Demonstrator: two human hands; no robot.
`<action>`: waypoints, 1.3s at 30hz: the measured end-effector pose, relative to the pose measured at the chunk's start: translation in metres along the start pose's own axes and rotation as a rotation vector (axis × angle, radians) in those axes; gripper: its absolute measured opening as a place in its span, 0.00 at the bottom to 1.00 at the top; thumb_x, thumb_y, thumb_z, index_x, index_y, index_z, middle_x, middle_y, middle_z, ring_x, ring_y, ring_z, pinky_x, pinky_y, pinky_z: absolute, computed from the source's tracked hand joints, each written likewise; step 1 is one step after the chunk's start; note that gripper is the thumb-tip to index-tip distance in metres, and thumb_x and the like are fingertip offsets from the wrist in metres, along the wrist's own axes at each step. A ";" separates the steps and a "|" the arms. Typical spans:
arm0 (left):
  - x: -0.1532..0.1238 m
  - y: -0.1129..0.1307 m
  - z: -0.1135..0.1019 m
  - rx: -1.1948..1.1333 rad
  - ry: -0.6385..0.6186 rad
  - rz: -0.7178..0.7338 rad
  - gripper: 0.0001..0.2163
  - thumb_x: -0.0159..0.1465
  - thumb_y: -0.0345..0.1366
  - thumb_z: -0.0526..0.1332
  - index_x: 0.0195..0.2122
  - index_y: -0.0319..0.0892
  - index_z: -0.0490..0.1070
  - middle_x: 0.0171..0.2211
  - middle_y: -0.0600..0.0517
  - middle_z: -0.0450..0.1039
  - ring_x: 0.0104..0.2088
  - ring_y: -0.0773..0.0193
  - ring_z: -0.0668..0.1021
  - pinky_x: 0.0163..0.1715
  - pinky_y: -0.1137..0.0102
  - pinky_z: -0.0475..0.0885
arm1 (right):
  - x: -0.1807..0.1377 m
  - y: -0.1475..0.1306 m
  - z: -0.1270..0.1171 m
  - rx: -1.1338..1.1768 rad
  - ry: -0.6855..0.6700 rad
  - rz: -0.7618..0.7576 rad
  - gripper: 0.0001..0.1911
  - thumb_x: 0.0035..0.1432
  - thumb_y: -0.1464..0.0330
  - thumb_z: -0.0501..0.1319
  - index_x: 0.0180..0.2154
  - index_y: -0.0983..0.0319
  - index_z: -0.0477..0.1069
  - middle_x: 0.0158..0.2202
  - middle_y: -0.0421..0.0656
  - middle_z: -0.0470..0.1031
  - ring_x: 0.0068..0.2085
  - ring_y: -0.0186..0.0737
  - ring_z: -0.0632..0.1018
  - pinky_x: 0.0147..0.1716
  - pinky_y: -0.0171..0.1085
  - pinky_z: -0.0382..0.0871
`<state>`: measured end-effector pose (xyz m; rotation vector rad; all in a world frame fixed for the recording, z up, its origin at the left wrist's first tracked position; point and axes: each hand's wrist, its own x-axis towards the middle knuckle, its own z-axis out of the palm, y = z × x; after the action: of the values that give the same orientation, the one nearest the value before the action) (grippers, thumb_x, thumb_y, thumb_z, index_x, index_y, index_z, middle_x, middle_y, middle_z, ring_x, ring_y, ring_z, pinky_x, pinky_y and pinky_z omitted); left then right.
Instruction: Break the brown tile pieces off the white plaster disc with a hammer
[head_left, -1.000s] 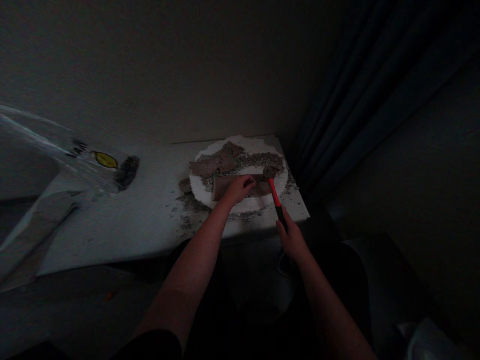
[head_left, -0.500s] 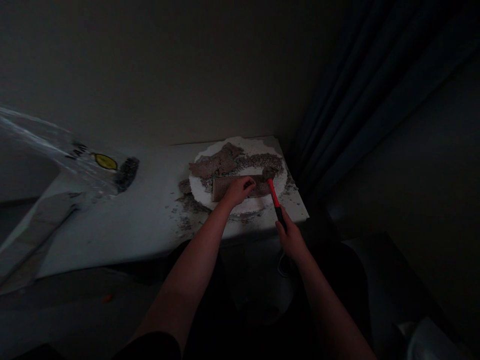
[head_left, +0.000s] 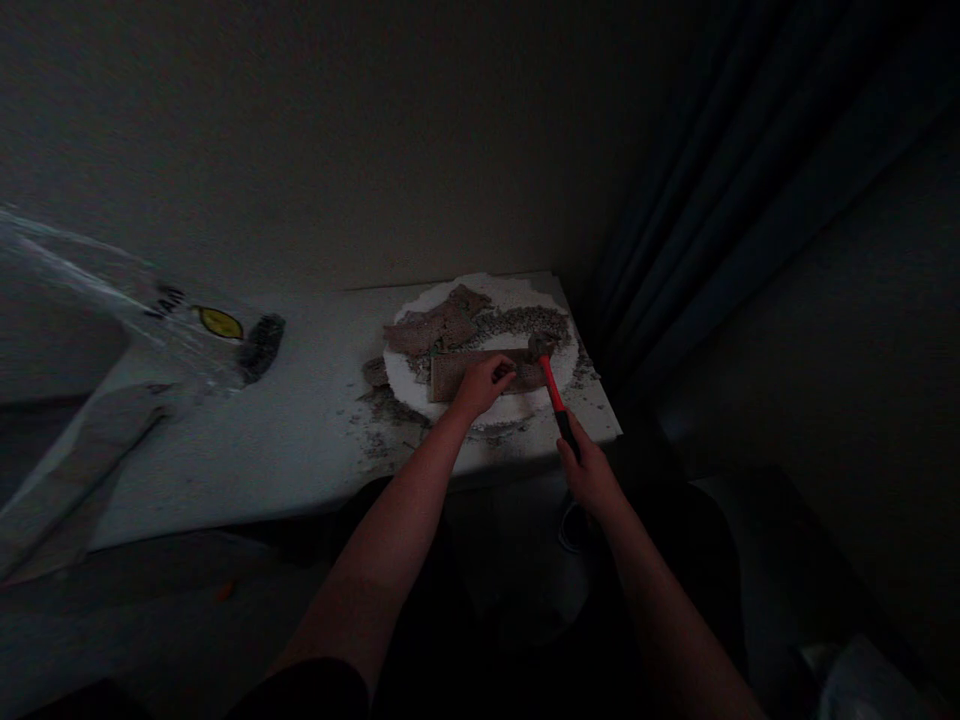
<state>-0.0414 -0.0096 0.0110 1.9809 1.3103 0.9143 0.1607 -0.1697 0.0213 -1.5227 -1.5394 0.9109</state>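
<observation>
I reach both bare forearms forward from the bottom of the view. My left hand (head_left: 480,384) lies palm down at the end of a nearly straight arm, fingers curled and pressing. My right hand (head_left: 587,471) sits nearer to me and lower, wrist straight, its fingers wrapped tight in a closed grasp.

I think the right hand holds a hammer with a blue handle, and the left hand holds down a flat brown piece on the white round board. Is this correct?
Not quite. In the head view the hammer in the right hand has a red and black handle, not blue. The rest stands: the left hand holds down the flat brown piece on the white round board.
</observation>
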 end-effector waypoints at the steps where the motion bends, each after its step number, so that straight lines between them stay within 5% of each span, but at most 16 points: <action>1: -0.001 -0.001 0.001 -0.006 0.014 0.001 0.10 0.62 0.35 0.62 0.44 0.41 0.72 0.35 0.51 0.77 0.33 0.65 0.77 0.38 0.69 0.71 | -0.001 -0.005 -0.004 -0.006 -0.002 -0.009 0.31 0.66 0.61 0.52 0.68 0.61 0.54 0.66 0.48 0.62 0.66 0.44 0.62 0.65 0.48 0.55; 7: -0.004 -0.003 0.004 -0.028 0.060 0.009 0.19 0.60 0.33 0.64 0.52 0.41 0.66 0.37 0.50 0.77 0.35 0.63 0.78 0.39 0.68 0.72 | -0.021 -0.039 -0.025 -0.050 -0.020 -0.082 0.31 0.67 0.62 0.52 0.69 0.60 0.52 0.65 0.48 0.63 0.66 0.44 0.63 0.65 0.48 0.56; 15: -0.004 -0.005 0.008 -0.055 0.068 0.045 0.22 0.60 0.31 0.65 0.54 0.42 0.61 0.35 0.51 0.77 0.35 0.64 0.79 0.38 0.69 0.72 | -0.033 -0.069 -0.021 -0.107 -0.026 -0.053 0.32 0.67 0.63 0.52 0.70 0.56 0.48 0.64 0.45 0.66 0.62 0.47 0.69 0.61 0.49 0.63; 39: -0.002 -0.007 0.011 -0.093 0.077 0.036 0.22 0.57 0.32 0.64 0.52 0.43 0.61 0.32 0.54 0.75 0.32 0.65 0.77 0.36 0.70 0.70 | -0.040 -0.072 -0.016 -0.072 0.027 -0.046 0.31 0.66 0.63 0.52 0.69 0.58 0.52 0.63 0.46 0.66 0.63 0.47 0.68 0.62 0.49 0.61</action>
<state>-0.0370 -0.0104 -0.0014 1.9209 1.2535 1.0588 0.1419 -0.2122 0.0910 -1.5374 -1.5966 0.8138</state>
